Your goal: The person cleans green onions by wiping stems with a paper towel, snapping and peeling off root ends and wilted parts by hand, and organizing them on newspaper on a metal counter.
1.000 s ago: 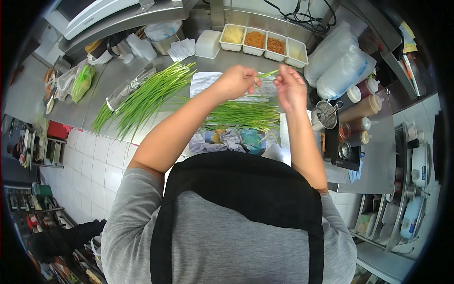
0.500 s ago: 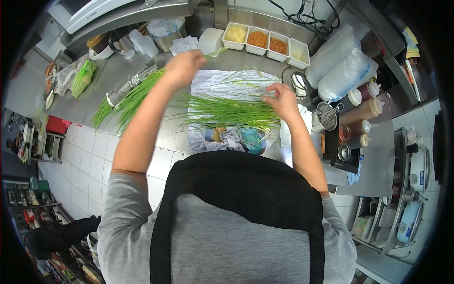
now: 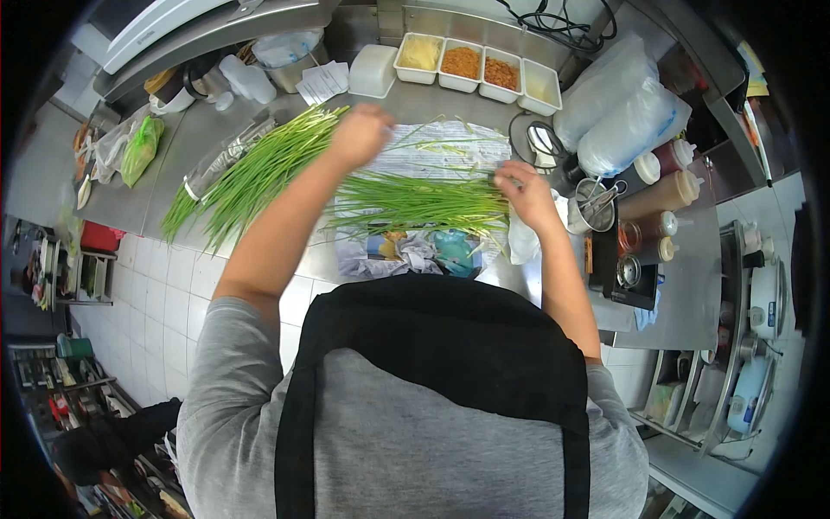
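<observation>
Long green stalks (image 3: 424, 203) lie spread on newspaper (image 3: 402, 156) in front of me. A second bunch of stalks (image 3: 268, 164) rests on the steel counter to the left. My left hand (image 3: 361, 137) is above the counter between the two bunches; its fingers are blurred, and anything in them cannot be made out. At the right end of the spread stalks is my right hand (image 3: 523, 190), thumb and fingers bent near the stalk ends, with nothing clearly visible between them. Thin scraps (image 3: 450, 149) lie on the upper part of the newspaper.
Four white tubs (image 3: 460, 66) stand at the back. On the right are bagged containers (image 3: 635, 130), a metal strainer (image 3: 592, 208) and sauce bottles (image 3: 670, 195). A green bag (image 3: 143, 151) lies far left. A person's dark-clothed leg (image 3: 121, 437) shows lower left.
My left hand went left from beside my right hand with a green stalk, then came partly back rightward. My right hand moved down to the ends of the spread stalks.
</observation>
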A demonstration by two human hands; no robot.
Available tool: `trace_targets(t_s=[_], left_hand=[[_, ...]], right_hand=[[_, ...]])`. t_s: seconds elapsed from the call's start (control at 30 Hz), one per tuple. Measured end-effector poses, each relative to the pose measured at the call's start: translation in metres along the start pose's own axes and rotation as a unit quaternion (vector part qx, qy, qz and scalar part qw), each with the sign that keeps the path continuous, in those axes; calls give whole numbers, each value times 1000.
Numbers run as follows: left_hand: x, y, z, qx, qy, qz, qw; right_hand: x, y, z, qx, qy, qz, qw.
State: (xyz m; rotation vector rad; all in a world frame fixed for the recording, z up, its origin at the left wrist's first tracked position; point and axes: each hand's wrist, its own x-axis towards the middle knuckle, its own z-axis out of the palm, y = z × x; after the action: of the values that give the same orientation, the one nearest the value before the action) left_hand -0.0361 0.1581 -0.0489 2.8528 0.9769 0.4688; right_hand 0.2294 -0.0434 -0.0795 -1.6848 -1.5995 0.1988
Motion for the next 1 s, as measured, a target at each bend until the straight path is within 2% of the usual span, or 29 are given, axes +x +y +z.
trace_targets(t_s=[0.1,0.13,0.23,0.27,0.33,0.37,0.47,0.53,0.63,0.73,0.83,0.87,0.97,1.0], left_hand=[[4,61,15,-127,-37,135,982],[3,75,18,-162,-65,175,969],[-5,101,12,-161,-208,167,950],[-6,93,25,-140,-199,174,954],[-7,81,33,-85,-107,119,983],[-8,76,37,-56,-60,91,992],[-13,71,27,-59,3,95,994],[-19,75,20,-85,-27,99,991],[-28,82,19,-111,-56,108,986],[-35,87,19,-102,-77,103,986],[-38,88,15,-107,-74,98,987],[-39,88,14,-113,-70,96,986],[-29,92,7,-195,52,120,972],[-24,97,1,-239,35,108,964]], right_hand=[[-6,2,-14,29,17,47,998],[-6,-25,-27,21,-3,106,994],[-15,-22,-24,53,-65,194,977],[-19,-21,-23,43,-84,156,983],[-26,-18,-19,22,-122,78,989],[-27,-16,-17,-8,-101,72,992],[-28,-13,-13,-64,-38,60,995],[-24,-17,-13,-58,11,58,997],[-18,-25,-17,-8,-19,86,996],[-19,-13,-7,-99,-58,20,993],[-15,-14,-9,-116,-82,53,988],[-13,-16,-12,-84,-76,56,992],[-3,-24,-31,41,-53,64,996],[4,-26,-36,99,-40,64,992]])
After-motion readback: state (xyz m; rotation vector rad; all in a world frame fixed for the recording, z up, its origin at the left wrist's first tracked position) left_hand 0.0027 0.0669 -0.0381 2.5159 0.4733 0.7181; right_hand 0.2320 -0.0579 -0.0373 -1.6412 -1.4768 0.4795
